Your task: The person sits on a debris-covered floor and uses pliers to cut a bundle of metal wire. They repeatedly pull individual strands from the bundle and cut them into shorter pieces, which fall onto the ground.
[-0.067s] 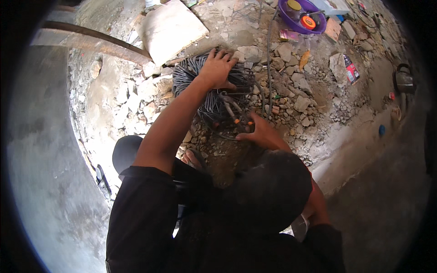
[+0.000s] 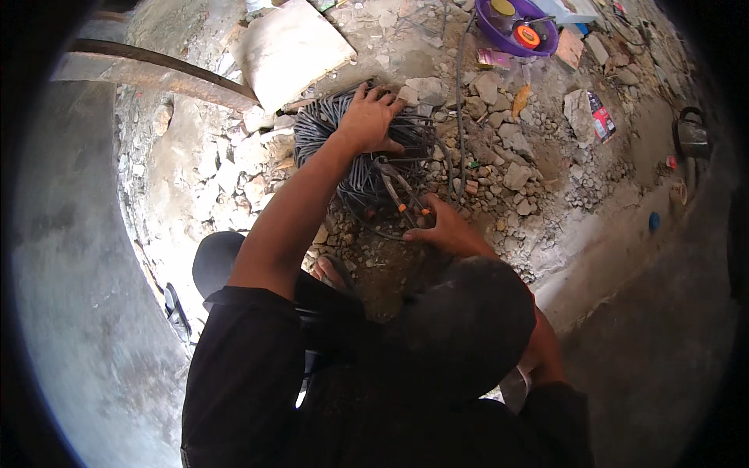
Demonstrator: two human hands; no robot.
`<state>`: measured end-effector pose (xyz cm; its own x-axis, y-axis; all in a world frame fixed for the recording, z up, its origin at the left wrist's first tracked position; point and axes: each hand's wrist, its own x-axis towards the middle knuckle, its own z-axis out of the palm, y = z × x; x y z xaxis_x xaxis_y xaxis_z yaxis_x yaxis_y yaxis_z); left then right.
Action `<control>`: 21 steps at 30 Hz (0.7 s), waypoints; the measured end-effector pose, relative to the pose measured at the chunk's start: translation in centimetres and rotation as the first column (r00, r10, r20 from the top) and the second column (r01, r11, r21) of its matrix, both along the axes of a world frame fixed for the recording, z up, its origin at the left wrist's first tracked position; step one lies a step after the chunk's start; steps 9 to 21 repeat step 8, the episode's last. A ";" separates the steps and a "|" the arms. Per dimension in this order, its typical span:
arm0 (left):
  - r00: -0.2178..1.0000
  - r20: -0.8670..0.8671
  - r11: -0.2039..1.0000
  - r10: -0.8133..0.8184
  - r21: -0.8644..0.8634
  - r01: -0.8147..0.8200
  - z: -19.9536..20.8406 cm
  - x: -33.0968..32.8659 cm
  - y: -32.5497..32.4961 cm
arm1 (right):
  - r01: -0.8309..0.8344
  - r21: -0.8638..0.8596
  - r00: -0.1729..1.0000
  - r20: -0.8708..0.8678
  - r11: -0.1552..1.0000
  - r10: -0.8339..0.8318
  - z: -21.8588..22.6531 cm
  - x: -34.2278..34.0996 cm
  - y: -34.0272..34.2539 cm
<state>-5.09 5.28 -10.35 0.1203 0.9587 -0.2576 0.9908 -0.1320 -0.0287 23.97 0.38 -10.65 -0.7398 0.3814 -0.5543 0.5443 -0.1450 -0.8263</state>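
A thick bundle of dark grey metal wire loops (image 2: 316, 134) lies on the rubble in front of me. My left hand (image 2: 370, 121) rests flat on top of it, fingers spread and pointing away. From the right, my right hand (image 2: 446, 228) grips the handle ends of a pair of pincers (image 2: 392, 187), which have orange bits near the ends. The jaws of the pincers touch the near right side of the bundle. What exactly sits between the jaws is too small to make out. Below the bundle, part of a foot (image 2: 331, 271) shows.
Broken stones (image 2: 507, 144) cover the ground right of the bundle. A pale square board (image 2: 292, 51) and a wooden beam (image 2: 164, 72) lie at the far left. A purple basin (image 2: 488, 31) with jars stands at the far right. A dark cable (image 2: 460, 101) runs past the bundle.
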 end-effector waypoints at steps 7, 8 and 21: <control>0.994 0.096 0.994 0.042 -0.106 -0.032 0.9 -1.4 0.0 | 0.020 -0.433 0.995 -0.082 0.901 -0.062 -1.0 -0.7 -0.2; 0.994 0.098 0.992 0.048 -0.118 -0.036 0.7 -1.6 -0.4 | 0.017 -0.445 0.995 -0.078 0.896 -0.058 -1.3 -0.9 -0.6; 0.994 0.098 0.992 0.048 -0.118 -0.036 0.7 -1.6 -0.4 | 0.017 -0.445 0.995 -0.078 0.896 -0.058 -1.3 -0.9 -0.6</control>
